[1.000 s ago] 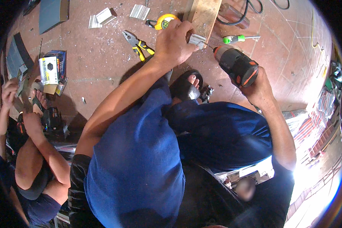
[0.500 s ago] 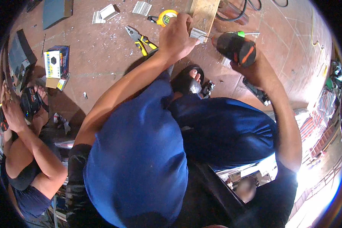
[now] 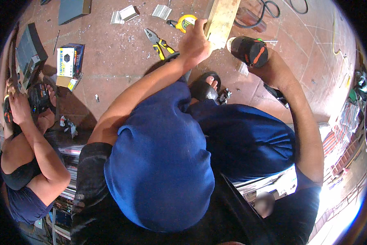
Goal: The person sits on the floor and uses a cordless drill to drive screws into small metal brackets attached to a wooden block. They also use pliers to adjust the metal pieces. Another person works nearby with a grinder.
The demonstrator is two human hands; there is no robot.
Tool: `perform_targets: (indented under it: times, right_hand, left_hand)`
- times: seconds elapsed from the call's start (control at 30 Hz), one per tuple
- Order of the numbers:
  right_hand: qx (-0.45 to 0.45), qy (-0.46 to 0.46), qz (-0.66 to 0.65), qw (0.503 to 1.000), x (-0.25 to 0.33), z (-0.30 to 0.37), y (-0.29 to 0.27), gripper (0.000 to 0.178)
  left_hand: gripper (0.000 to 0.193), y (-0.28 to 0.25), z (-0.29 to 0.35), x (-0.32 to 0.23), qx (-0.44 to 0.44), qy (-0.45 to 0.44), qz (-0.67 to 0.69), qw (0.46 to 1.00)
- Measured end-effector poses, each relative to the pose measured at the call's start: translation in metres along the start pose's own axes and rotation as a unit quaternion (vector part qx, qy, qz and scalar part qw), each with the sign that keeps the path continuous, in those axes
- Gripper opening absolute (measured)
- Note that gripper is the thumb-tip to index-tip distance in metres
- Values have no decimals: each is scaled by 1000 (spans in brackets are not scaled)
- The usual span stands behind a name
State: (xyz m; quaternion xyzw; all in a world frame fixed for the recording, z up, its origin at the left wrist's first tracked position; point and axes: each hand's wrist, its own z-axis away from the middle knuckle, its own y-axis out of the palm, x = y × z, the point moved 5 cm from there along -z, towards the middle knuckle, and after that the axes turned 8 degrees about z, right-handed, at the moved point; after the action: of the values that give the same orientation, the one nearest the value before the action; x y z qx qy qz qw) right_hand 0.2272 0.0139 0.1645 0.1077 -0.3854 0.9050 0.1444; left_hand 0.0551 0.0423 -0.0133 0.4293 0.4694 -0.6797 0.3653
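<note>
My right hand [image 3: 271, 69] grips a black and orange cordless drill [image 3: 249, 51], its front end turned left toward the near end of a wooden block [image 3: 222, 24]. The drill's nose is apart from the wood. My left hand [image 3: 195, 45] is beside the block's near left edge, one digit pointing up and the others curled under. What those curled fingers hold, if anything, is hidden. A yellow tape measure [image 3: 187, 22] lies just beyond my left hand. Yellow and black pliers [image 3: 159, 43] rest on the floor to its left.
Cut metal profile pieces [image 3: 162, 12] and shavings lie on the reddish tiled floor. Farther left are a small printed box [image 3: 69, 63] and dark panels [image 3: 30, 49]. A co-worker's hand [image 3: 20, 108] works at the left edge. A black cable [image 3: 269, 14] curls at far right.
The pale metal piece at the block's near end is no longer visible there. My left hand's grip has shifted, with one digit now raised. The drill has drawn slightly away.
</note>
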Motion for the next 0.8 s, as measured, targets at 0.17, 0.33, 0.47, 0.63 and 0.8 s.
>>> perform_targets:
  times: [0.17, 0.33, 0.47, 0.63, 0.8]
  right_hand:
    - [-7, 18, 9, 1000, -4, 4, 3, 56]
    - [-7, -3, 8, 1000, -6, 1, 4, 54]
    - [-19, -12, 20, 1000, -10, 2, 5, 57]
    - [-36, -37, 14, 999, -14, 0, 7, 51]
    - [-52, -24, 29, 998, -17, 0, 7, 47]
  left_hand:
    - [80, -1, -1, -1, 14, -4, 1, 1000]
    - [80, 2, 1, 1, 27, -4, -3, 1000]
    - [79, 3, 2, 3, 3, 34, -4, 999]
    - [74, 7, 0, 9, 9, 39, 11, 999]
    - [69, 7, 1, 8, 4, 53, 2, 999]
